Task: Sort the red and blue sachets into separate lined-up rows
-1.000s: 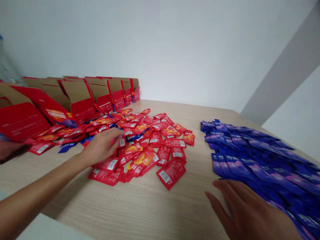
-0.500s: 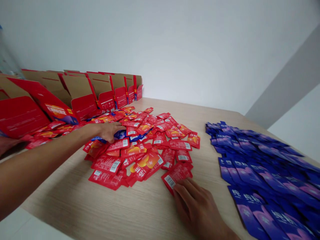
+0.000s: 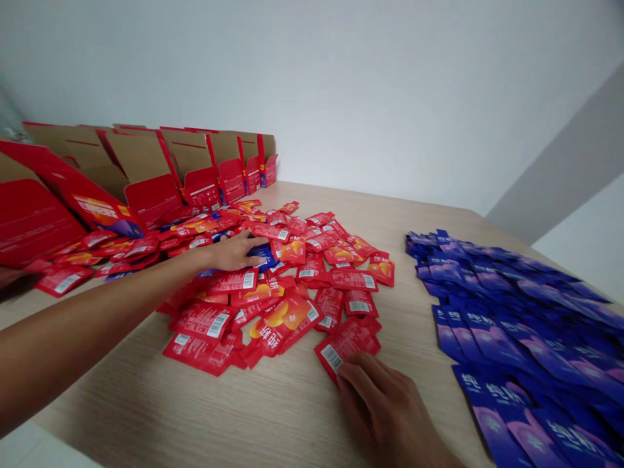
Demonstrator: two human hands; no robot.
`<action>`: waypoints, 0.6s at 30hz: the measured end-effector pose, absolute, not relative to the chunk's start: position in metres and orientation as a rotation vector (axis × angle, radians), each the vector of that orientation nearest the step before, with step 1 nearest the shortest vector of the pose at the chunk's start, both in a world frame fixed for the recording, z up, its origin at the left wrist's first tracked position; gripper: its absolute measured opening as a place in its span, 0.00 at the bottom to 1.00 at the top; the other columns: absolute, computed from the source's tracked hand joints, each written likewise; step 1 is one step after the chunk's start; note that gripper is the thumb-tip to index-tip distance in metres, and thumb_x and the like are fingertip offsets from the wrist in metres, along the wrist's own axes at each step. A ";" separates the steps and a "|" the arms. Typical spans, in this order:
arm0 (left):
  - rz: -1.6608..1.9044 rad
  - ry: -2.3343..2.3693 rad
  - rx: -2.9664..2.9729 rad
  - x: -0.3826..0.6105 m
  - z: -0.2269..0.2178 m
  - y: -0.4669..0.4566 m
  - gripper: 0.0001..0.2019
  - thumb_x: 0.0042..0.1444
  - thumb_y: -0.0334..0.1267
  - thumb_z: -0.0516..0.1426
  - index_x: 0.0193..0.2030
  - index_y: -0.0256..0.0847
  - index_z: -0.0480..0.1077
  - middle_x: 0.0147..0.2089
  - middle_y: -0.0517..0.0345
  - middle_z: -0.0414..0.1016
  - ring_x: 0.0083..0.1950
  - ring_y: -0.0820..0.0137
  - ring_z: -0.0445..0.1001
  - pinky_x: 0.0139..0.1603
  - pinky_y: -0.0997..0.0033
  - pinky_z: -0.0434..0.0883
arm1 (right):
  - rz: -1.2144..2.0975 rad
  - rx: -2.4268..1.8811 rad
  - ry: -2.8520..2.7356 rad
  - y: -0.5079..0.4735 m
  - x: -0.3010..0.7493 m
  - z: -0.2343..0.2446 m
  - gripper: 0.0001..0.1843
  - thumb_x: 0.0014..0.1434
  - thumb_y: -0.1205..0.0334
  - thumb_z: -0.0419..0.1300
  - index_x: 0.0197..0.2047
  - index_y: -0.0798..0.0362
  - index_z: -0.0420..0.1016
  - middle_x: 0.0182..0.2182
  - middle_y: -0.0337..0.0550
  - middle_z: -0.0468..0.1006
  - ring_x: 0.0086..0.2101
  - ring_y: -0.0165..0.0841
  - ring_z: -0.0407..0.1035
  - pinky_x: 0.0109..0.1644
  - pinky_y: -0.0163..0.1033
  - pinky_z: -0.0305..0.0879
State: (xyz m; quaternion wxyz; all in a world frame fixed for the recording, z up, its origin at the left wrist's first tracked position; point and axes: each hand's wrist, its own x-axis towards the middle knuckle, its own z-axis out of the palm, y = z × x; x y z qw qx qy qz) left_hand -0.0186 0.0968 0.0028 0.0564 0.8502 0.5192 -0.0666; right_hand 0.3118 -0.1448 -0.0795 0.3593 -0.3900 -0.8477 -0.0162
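Observation:
My left hand (image 3: 236, 252) reaches into the middle of a pile of red packets (image 3: 287, 318), with its thumb and fingers around a shiny blue packet (image 3: 266, 256). Part of that blue packet is hidden under the hand and the red ones. At the near edge of the pile, my right hand (image 3: 390, 403) is closed at the corner of a red packet (image 3: 347, 346), which lies barcode side up. Its thumb is mostly hidden beneath the bent fingers.
Open red cardboard boxes (image 3: 153, 198) stand in rows at the back left. Overlapping blue-purple packets (image 3: 517, 325) cover the right side of the wooden table (image 3: 234, 416). A white wall (image 3: 370, 97) rises behind. A blurred shape, possibly another person's hand (image 3: 14, 283), shows at the left edge.
My left hand has moved to the right and slightly farther into the pile, onto the blue packet. My right hand stays on the red packet. The view has shifted slightly.

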 end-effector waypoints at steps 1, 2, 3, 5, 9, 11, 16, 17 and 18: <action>-0.195 1.560 2.581 -0.014 0.003 0.097 0.40 0.70 0.60 0.50 0.83 0.44 0.54 0.80 0.36 0.59 0.77 0.42 0.65 0.74 0.45 0.65 | -0.037 -1.011 -2.189 -0.145 0.312 -0.079 0.09 0.75 0.71 0.54 0.45 0.49 0.72 0.33 0.38 0.77 0.28 0.31 0.72 0.32 0.35 0.65; -0.196 1.549 2.579 -0.009 0.003 0.098 0.42 0.68 0.61 0.53 0.83 0.45 0.53 0.82 0.36 0.56 0.78 0.42 0.64 0.75 0.44 0.66 | -0.037 -1.015 -2.191 -0.144 0.312 -0.079 0.10 0.75 0.71 0.53 0.44 0.49 0.71 0.33 0.39 0.77 0.28 0.31 0.72 0.32 0.35 0.65; -0.215 1.543 2.570 -0.004 0.004 0.098 0.45 0.65 0.62 0.56 0.84 0.46 0.51 0.83 0.37 0.53 0.79 0.40 0.63 0.74 0.43 0.66 | -0.038 -1.019 -2.193 -0.144 0.312 -0.080 0.10 0.75 0.71 0.53 0.44 0.49 0.71 0.33 0.39 0.77 0.28 0.31 0.72 0.32 0.35 0.65; -0.297 1.526 2.544 0.003 0.007 0.101 0.53 0.58 0.64 0.62 0.85 0.47 0.48 0.86 0.37 0.45 0.81 0.37 0.59 0.75 0.42 0.65 | -0.040 -1.025 -2.198 -0.144 0.312 -0.080 0.10 0.75 0.71 0.53 0.42 0.48 0.70 0.33 0.39 0.77 0.27 0.31 0.72 0.32 0.35 0.65; -0.442 1.455 2.540 0.015 0.013 0.112 0.58 0.49 0.56 0.66 0.85 0.48 0.48 0.86 0.42 0.45 0.83 0.38 0.53 0.78 0.48 0.61 | -0.031 -1.032 -2.202 -0.145 0.312 -0.082 0.10 0.75 0.72 0.53 0.42 0.48 0.69 0.33 0.39 0.77 0.28 0.31 0.72 0.32 0.35 0.65; -0.487 1.441 2.546 0.021 0.015 0.120 0.59 0.45 0.53 0.67 0.84 0.49 0.49 0.85 0.42 0.47 0.82 0.36 0.55 0.77 0.47 0.63 | -0.021 -1.035 -2.207 -0.145 0.312 -0.083 0.10 0.75 0.72 0.53 0.42 0.48 0.70 0.33 0.39 0.77 0.28 0.31 0.72 0.32 0.35 0.65; -0.550 1.436 2.557 0.034 0.012 0.138 0.60 0.41 0.51 0.68 0.83 0.43 0.53 0.84 0.30 0.48 0.78 0.31 0.62 0.70 0.44 0.70 | 0.005 -1.036 -2.217 -0.146 0.313 -0.085 0.10 0.75 0.71 0.53 0.44 0.49 0.72 0.33 0.38 0.77 0.28 0.31 0.71 0.32 0.35 0.64; -0.550 1.429 2.571 0.035 0.012 0.139 0.59 0.42 0.51 0.67 0.83 0.43 0.54 0.83 0.30 0.51 0.76 0.32 0.64 0.69 0.45 0.72 | 0.013 -1.035 -2.214 -0.146 0.313 -0.085 0.10 0.74 0.72 0.53 0.44 0.49 0.72 0.33 0.38 0.76 0.28 0.31 0.71 0.32 0.35 0.64; -0.544 1.415 2.593 0.036 0.011 0.140 0.58 0.43 0.50 0.67 0.82 0.44 0.55 0.82 0.32 0.54 0.75 0.34 0.66 0.68 0.46 0.72 | 0.019 -1.036 -2.214 -0.146 0.313 -0.085 0.11 0.74 0.72 0.53 0.44 0.49 0.72 0.33 0.38 0.76 0.28 0.31 0.71 0.32 0.35 0.64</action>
